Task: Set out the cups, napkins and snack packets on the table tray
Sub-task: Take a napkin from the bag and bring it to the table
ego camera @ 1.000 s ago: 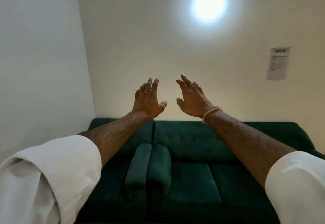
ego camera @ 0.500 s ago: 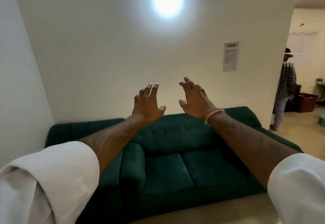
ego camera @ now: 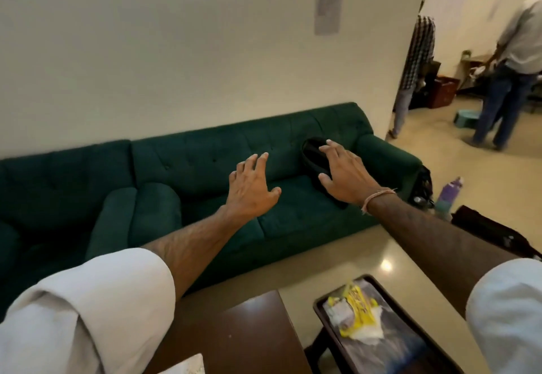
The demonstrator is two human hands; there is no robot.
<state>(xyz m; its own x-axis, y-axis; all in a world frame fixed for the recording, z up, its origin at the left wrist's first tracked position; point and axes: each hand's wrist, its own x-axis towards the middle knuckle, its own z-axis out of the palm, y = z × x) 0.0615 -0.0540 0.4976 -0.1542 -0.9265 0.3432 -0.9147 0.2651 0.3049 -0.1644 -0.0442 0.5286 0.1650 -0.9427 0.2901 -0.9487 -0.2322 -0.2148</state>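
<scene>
Bare, empty: left hand (ego camera: 251,190) and right hand (ego camera: 343,172), both raised palm-down with fingers spread, grasping nothing, held out in front of the green sofa (ego camera: 181,168). Right wrist carries a thin thread band (ego camera: 378,197); both forearms emerge from rolled white sleeves (ego camera: 88,309).

Black bag (ego camera: 313,156): on the sofa seat near its right armrest, partly hidden behind the right hand.

Tray (ego camera: 390,294): dark, low in the frame, right of centre, under the right arm. Holds yellow snack packets (ego camera: 356,307) and something white and crumpled beside them, too blurred to name. No cups made out.

Table (ego camera: 243,335): dark brown wood, just left of the tray, a gap of floor showing between them. White item at its lower edge, cut off.

Floor, right of sofa: purple bottle (ego camera: 448,193), dark bags.

Wall: paper notice (ego camera: 328,1).

Background right: two people standing, turned away.
</scene>
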